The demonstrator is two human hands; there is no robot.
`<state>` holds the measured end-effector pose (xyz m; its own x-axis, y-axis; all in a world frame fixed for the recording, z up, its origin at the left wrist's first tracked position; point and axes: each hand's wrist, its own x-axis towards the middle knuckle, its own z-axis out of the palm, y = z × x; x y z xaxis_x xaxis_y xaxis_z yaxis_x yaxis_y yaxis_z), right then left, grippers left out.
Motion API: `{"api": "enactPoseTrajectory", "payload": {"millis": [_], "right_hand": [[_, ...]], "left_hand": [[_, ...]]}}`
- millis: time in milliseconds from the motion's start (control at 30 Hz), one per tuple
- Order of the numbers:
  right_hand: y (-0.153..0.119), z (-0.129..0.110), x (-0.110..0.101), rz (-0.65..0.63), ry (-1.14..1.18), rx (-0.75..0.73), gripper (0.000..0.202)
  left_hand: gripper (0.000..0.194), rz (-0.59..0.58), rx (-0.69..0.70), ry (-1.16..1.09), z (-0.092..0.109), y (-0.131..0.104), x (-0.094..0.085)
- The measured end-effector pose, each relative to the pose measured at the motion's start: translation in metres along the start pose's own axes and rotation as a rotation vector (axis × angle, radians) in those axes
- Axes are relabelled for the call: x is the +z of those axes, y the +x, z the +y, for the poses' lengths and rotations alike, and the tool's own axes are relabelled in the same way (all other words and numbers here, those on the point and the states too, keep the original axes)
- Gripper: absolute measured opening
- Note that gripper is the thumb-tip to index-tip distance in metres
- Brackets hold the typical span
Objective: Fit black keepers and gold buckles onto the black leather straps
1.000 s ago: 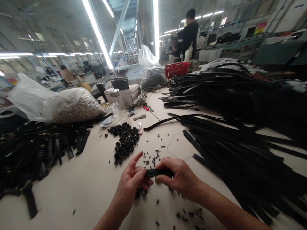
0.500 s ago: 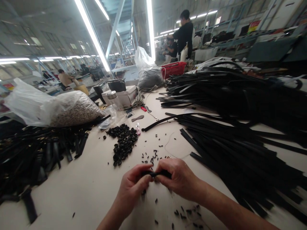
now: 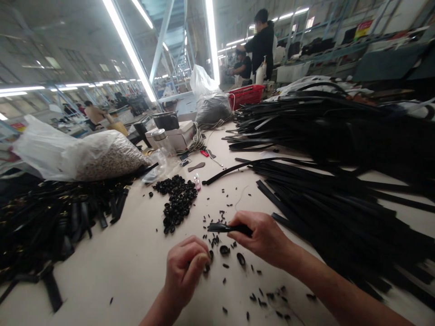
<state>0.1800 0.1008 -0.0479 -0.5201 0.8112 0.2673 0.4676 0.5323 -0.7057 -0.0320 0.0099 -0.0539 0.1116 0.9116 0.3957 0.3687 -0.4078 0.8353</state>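
My right hand is closed round a black strap piece, whose end sticks out to the left above the table. Lower and to the left, my left hand has its fingers pinched together beside a small black loop; whether they grip it is hard to tell. Two black loops, one of them a ring, lie on the table between the hands. Small black bits are scattered around them. Beyond my left hand lies a pile of black loops.
Long black straps cover the right side. Black straps with metal parts are heaped at left, below a filled plastic bag. Small snips, a glass jar and a red basket stand or lie farther back. People are in the background.
My hands have moved apart. The strap piece, earlier between both hands, is now in my right hand alone, farther up and right. My left hand has shifted slightly down, and the two loops have come into view.
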Motion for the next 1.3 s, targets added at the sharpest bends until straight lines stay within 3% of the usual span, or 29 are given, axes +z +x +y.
{"api": "enactPoseTrajectory", "payload": {"millis": [167,367,567,800,900,1000,1300], "right_hand": [[-0.003,-0.004,0.003,-0.068,0.042,-0.056,0.004],[-0.005,-0.008,0.007,-0.128,0.073,-0.052,0.008],[-0.008,-0.005,0.008,-0.138,0.101,-0.058,0.009],[-0.005,-0.002,0.004,-0.172,0.097,-0.126,0.010],[-0.003,-0.001,0.005,-0.222,-0.011,-0.179,0.022],[-0.003,-0.002,0.005,-0.291,-0.129,-0.138,0.025],[-0.001,-0.016,-0.010,-0.507,0.113,0.014,0.027]], "left_hand": [[0.051,0.110,-0.281,-0.205,-0.010,0.007,0.007],[0.048,0.125,-0.482,-0.234,-0.017,0.007,0.007],[0.023,0.221,-0.419,-0.309,-0.019,0.005,0.002],[0.008,0.110,-0.227,-0.151,-0.013,0.004,-0.002],[0.012,0.108,-0.392,-0.241,-0.010,0.005,0.005],[0.016,0.153,-0.564,-0.454,-0.010,0.005,0.012],[0.025,0.121,-0.598,-0.649,-0.013,0.002,0.011]]}}
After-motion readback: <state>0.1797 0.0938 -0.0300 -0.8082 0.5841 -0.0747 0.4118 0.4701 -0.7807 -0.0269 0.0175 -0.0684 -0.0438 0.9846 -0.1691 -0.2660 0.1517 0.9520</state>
